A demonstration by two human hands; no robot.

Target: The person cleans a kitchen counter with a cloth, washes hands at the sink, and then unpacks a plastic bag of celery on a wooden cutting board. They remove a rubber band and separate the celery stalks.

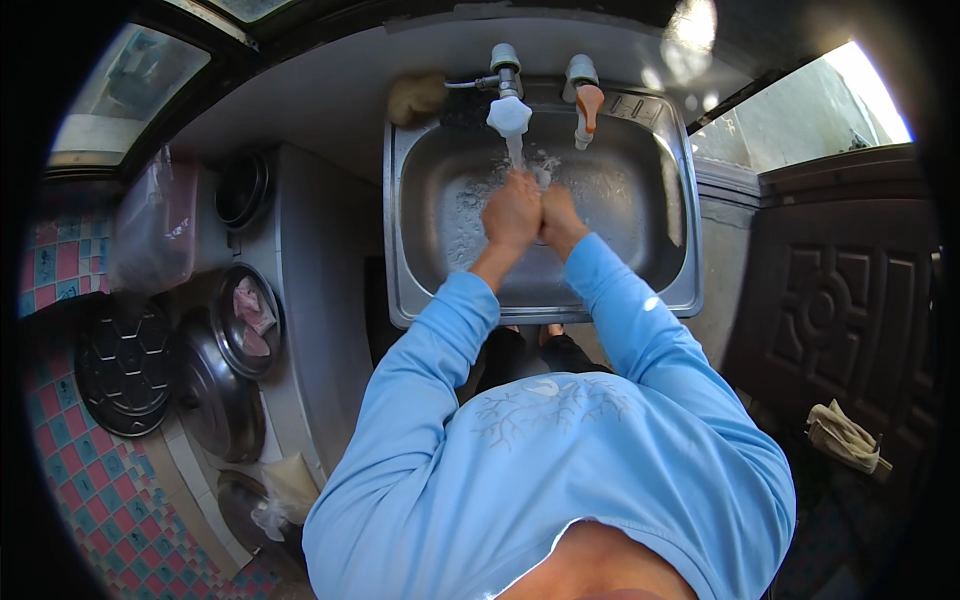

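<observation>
A stainless steel sink (pixel 450 217) lies in front of me. Water runs from the tap with a white knob (pixel 509 116) onto my hands and splashes in the basin. My left hand (pixel 513 208) and my right hand (pixel 559 214) are pressed together under the stream, with blurred, bent fingers. Which things, if any, lie between them I cannot tell. To the right of the running tap is a second tap with an orange lever (pixel 589 101), and no water shows from it.
A tan sponge-like thing (pixel 415 97) and a dark scourer (pixel 463 112) sit at the sink's back left corner. Left, a counter holds a metal bowl with pink pieces (pixel 276 330), a large metal lid (pixel 217 390) and a bag (pixel 291 480). A dark panelled door (pixel 832 300) stands at right.
</observation>
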